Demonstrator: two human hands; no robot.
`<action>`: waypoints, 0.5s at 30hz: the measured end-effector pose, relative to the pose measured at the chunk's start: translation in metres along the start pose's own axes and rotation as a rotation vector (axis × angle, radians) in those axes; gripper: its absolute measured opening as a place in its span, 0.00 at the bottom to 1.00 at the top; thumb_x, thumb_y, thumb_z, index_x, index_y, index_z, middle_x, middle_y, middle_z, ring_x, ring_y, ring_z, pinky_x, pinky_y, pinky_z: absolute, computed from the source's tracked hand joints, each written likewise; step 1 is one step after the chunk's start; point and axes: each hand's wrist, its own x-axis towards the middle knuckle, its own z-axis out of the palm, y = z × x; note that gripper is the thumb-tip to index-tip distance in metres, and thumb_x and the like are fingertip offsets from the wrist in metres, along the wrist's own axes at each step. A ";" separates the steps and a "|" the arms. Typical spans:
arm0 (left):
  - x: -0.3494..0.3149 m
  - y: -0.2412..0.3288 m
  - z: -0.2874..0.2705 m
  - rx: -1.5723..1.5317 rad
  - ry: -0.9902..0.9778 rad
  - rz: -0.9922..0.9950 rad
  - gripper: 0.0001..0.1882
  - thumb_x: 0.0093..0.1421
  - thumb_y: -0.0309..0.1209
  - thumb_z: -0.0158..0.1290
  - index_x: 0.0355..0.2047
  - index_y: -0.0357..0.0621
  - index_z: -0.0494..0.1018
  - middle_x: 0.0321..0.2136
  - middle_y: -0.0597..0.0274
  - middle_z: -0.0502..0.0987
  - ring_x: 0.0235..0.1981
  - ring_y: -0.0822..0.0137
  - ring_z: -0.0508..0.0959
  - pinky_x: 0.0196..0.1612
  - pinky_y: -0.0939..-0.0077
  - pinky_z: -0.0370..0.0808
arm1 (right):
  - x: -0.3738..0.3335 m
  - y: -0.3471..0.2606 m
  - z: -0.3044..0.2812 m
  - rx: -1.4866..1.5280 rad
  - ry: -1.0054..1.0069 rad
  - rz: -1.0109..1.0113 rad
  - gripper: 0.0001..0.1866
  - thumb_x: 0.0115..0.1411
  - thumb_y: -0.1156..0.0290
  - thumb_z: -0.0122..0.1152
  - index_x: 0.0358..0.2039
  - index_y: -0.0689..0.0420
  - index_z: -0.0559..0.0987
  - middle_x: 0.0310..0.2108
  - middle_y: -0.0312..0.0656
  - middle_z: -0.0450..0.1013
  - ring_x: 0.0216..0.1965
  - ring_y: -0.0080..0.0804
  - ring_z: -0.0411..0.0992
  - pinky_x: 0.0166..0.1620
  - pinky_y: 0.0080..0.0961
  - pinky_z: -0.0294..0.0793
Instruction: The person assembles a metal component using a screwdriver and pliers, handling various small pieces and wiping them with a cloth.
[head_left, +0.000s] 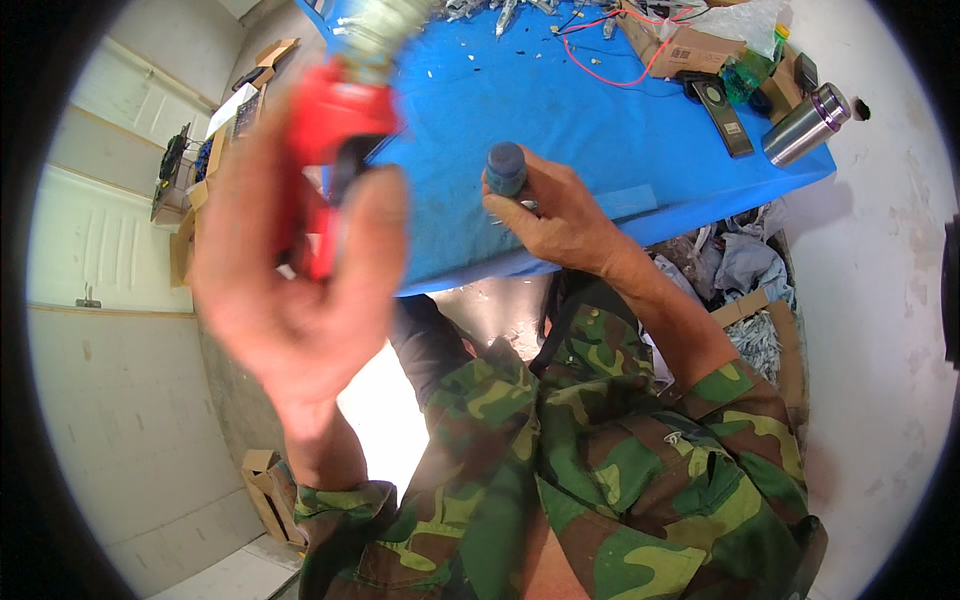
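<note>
Close to the camera, my left hand (290, 280) is raised and smeared by motion, its fingers wrapped round a red-and-black object (345, 110). A pale, translucent part tops that object; blur hides its exact kind. Over the front edge of the blue-covered table (450, 190), my right hand (570, 220) is closed round a tool with a rounded blue-grey handle (506, 168), like a screwdriver's. The handle's end points up, and the fingers hide most of the rest. Small metallic bits show just below the right fingers.
Grey metallic parts (505, 15) lie along the table's far edge. At the far right stand a cardboard box (690, 50), a green bottle (745, 75), a dark flat box (722, 118) and a steel flask (808, 125). Scrap-filled cartons (785, 340) sit below on the right.
</note>
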 end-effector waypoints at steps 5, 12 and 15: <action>-0.024 0.000 0.023 0.316 -0.344 0.068 0.28 0.58 0.29 0.67 0.60 0.39 0.78 0.37 0.57 0.82 0.30 0.64 0.81 0.34 0.74 0.81 | 0.005 -0.005 0.003 0.033 0.059 -0.055 0.13 0.67 0.73 0.68 0.48 0.60 0.75 0.30 0.43 0.71 0.29 0.29 0.67 0.35 0.31 0.73; -0.004 0.019 0.003 0.171 -0.140 -0.038 0.27 0.57 0.27 0.67 0.58 0.35 0.79 0.41 0.48 0.83 0.36 0.58 0.84 0.39 0.67 0.81 | -0.002 -0.008 -0.006 -0.037 0.004 0.097 0.13 0.67 0.73 0.67 0.48 0.60 0.76 0.32 0.45 0.76 0.30 0.32 0.73 0.36 0.30 0.76; -0.008 0.009 0.013 0.181 -0.126 0.109 0.26 0.57 0.28 0.68 0.57 0.37 0.79 0.39 0.50 0.82 0.35 0.58 0.84 0.37 0.67 0.80 | -0.001 -0.001 -0.004 -0.009 0.038 0.088 0.12 0.67 0.73 0.67 0.47 0.60 0.76 0.32 0.46 0.77 0.31 0.36 0.75 0.36 0.33 0.76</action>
